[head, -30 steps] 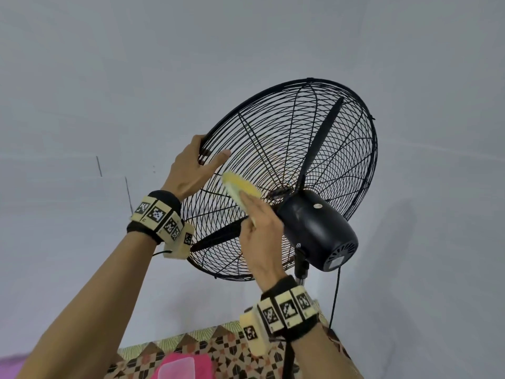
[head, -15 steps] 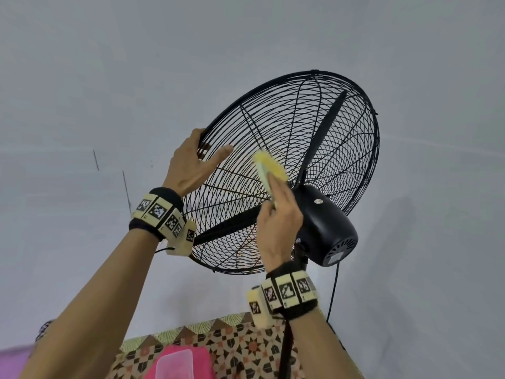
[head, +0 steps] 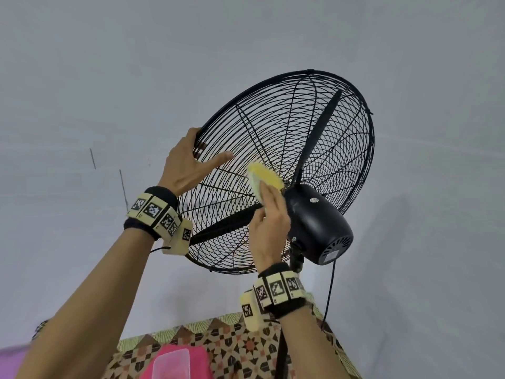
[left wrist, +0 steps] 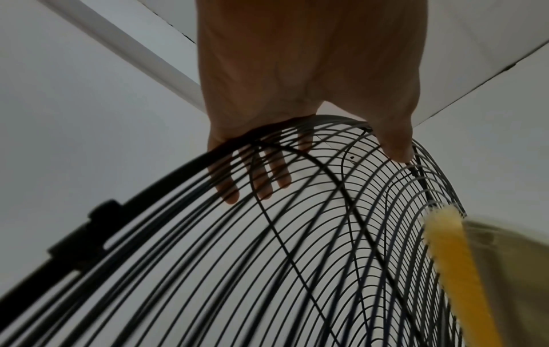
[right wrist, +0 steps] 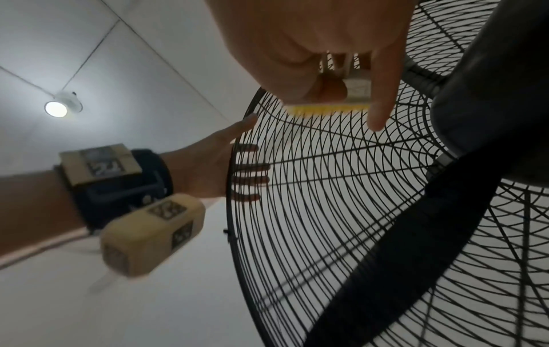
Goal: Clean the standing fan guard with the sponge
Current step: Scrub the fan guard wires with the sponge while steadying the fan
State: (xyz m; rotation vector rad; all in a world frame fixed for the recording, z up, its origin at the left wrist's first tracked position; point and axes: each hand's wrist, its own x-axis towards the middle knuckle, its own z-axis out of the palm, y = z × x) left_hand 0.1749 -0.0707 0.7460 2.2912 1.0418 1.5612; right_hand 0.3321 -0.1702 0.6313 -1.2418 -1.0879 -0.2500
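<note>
The black wire fan guard [head: 273,127] tilts upward, seen from behind. My left hand [head: 188,162] grips its upper-left rim, fingers curled over the front and thumb lying on the rear wires. My right hand [head: 269,228] holds a yellow sponge [head: 265,176] against the rear wires, just left of the black motor housing [head: 317,222]. In the left wrist view my left hand [left wrist: 297,70] wraps the guard [left wrist: 267,258], with the sponge [left wrist: 457,258] at the right. The right wrist view shows my right hand [right wrist: 297,47] pressing the sponge [right wrist: 326,109] on the guard [right wrist: 326,187].
Black blades [head: 319,132] sit inside the guard. A power cord [head: 329,291] hangs from the motor beside the fan pole [head: 282,351]. Below are a patterned cloth [head: 246,348] and a clear container [head: 170,362] on something pink. A ceiling lamp [right wrist: 56,108] glows overhead.
My right hand slid the sponge up and right along the rear wires toward the hub, then slightly back left. My left hand kept its grip on the rim.
</note>
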